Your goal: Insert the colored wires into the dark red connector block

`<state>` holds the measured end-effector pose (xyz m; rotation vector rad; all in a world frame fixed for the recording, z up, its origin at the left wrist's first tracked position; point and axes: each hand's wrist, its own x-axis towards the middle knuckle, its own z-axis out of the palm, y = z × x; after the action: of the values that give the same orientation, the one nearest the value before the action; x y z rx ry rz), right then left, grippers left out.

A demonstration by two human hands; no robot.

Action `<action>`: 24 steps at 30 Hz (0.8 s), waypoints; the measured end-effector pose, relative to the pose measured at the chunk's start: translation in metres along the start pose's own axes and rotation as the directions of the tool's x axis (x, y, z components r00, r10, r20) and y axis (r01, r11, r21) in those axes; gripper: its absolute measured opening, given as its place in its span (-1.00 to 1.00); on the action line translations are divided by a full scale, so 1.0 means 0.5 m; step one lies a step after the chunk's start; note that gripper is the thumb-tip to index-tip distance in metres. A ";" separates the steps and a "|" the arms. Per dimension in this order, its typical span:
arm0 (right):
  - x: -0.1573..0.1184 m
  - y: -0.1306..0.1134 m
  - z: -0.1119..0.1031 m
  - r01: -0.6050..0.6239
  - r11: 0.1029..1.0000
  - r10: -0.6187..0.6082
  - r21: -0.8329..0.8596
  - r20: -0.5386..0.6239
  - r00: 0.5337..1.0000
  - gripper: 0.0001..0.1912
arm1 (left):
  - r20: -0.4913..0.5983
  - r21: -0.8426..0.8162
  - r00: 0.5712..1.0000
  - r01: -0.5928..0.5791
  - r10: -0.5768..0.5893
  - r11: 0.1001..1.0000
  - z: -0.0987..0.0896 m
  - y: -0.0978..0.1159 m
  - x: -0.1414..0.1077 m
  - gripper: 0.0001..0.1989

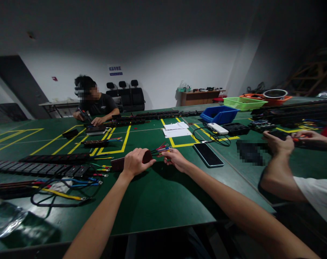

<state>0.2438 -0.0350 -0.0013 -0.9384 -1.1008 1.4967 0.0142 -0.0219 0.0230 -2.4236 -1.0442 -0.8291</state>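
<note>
My left hand point(136, 160) is wrapped round a dark reddish-brown block point(117, 164), held just above the green table. Colored wires with ring terminals point(161, 148) stick out near the block's right end. The fingers of my right hand point(176, 160) are pinched together at these wires, closed on their ends. How the wires join the block is hidden by my left hand. To the left lie long black segmented strips point(52, 169) with similar colored leads. A smaller black module with wires point(95, 143) rests beyond my left hand.
Right of my hands lies a phone point(208, 155). White papers point(176, 129), a white power bank point(218, 128) and a blue bin point(219, 114) are farther back. One co-worker point(102, 104) works across the table; another's hands point(280, 144) are at right. Clear plastic point(7, 219) lies at near left.
</note>
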 end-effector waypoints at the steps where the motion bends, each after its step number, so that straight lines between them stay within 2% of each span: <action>1: 0.000 0.000 0.000 0.002 1.000 -0.002 -0.001 0.003 1.000 -0.75 | 0.000 0.004 1.000 -0.001 0.001 1.000 0.000 0.000 0.000 -0.45; 7: -0.003 -0.004 0.005 0.004 1.000 -0.003 0.021 -0.008 1.000 -0.76 | -0.013 0.015 1.000 0.003 -0.003 1.000 -0.002 -0.001 0.002 -0.45; 15: -0.004 -0.018 0.001 0.032 0.998 -0.026 0.057 -0.112 0.993 -0.84 | -0.010 0.011 0.999 0.040 -0.039 0.999 -0.003 -0.003 0.001 -0.45; 20: 0.000 -0.015 -0.007 0.021 0.999 -0.017 0.045 -0.094 0.995 -0.78 | -0.012 0.020 0.998 0.054 -0.054 0.998 -0.005 -0.004 0.002 -0.44; 24: 0.000 -0.013 -0.012 0.073 0.997 -0.075 -0.034 -0.047 0.996 -0.69 | -0.002 0.009 0.998 0.066 -0.066 0.998 -0.006 -0.006 0.002 -0.44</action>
<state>0.2511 -0.0335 0.0030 -0.9412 -1.1160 1.3933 0.0113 -0.0211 0.0259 -2.3920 -1.1310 -0.8454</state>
